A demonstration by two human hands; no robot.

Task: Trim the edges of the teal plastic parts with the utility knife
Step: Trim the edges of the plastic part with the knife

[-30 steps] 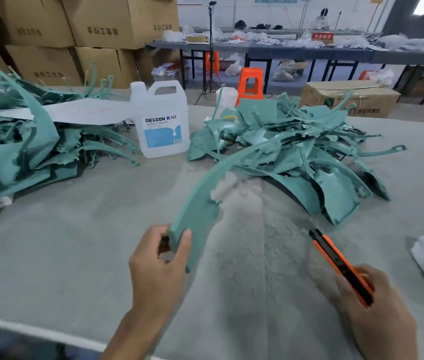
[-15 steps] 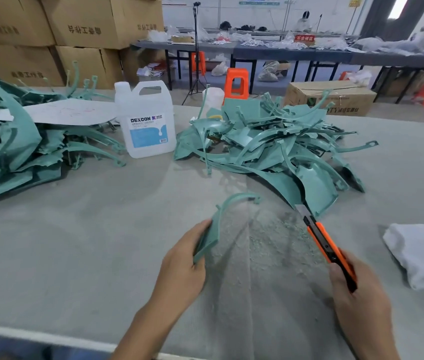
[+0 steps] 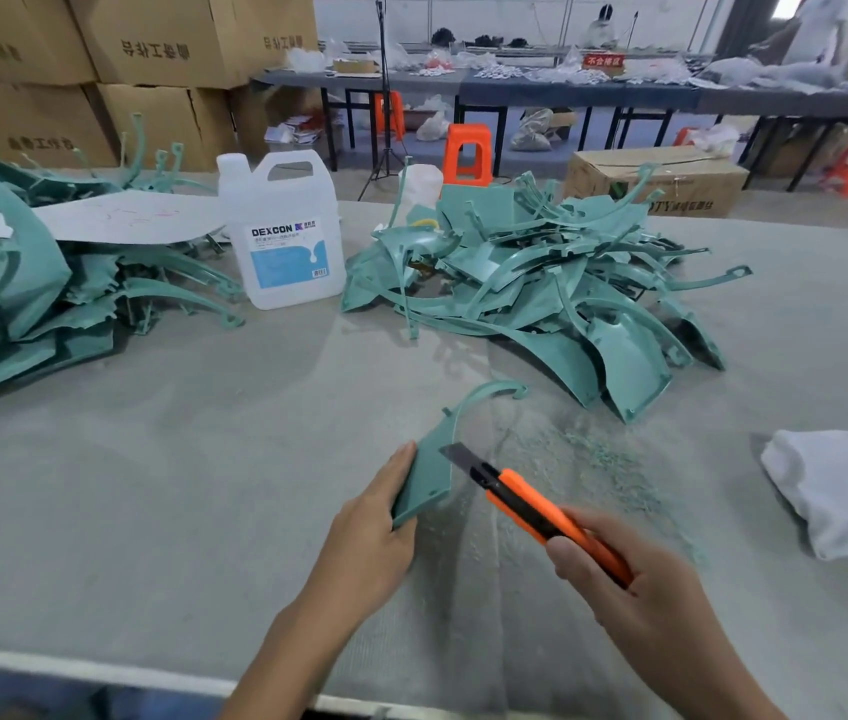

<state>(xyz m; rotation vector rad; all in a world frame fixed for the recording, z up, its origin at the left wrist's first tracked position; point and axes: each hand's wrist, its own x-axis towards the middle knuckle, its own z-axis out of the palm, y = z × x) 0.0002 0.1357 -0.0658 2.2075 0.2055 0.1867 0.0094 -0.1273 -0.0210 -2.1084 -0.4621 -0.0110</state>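
Note:
My left hand [image 3: 370, 532] grips the wide end of a curved teal plastic part [image 3: 429, 472], held over the grey table [image 3: 152, 485] with its thin hooked arm pointing away. My right hand [image 3: 640, 610] holds an orange utility knife [image 3: 531, 504] by the handle. The knife's extended blade tip meets the right edge of the held part. A heap of teal parts [image 3: 541, 288] lies beyond the hands at centre right. Another heap of teal parts [image 3: 22, 293] sits at the far left.
A white DEXCON jug [image 3: 284, 233] stands between the heaps. A white cloth [image 3: 842, 488] lies at the right. Teal shavings [image 3: 598, 459] dot the table near the knife. A white sheet [image 3: 115, 218] rests on the left heap. Cardboard boxes [image 3: 152, 39] are stacked behind.
My left hand turned the part so its broad face shows. My right hand brought the knife left until the blade reached the part's edge.

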